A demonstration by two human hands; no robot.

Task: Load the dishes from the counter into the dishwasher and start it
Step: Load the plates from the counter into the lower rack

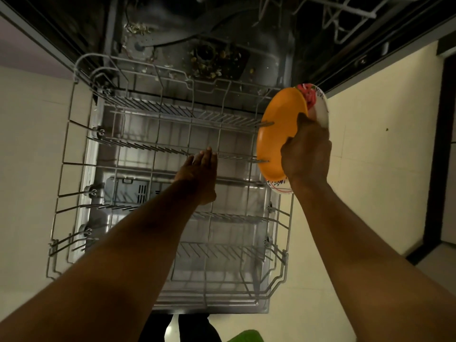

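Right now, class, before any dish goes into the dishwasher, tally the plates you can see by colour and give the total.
Orange plate: 1
White patterned plate: 1
Total: 2 plates, both held together in the right hand, with none in the rack.

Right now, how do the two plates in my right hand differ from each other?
The orange plate is plain, while the white plate carries red and dark markings. The orange plate faces the rack in full view; the white plate sits behind it, showing only at its top and bottom edges. Both stand on edge, gripped together by your right hand.
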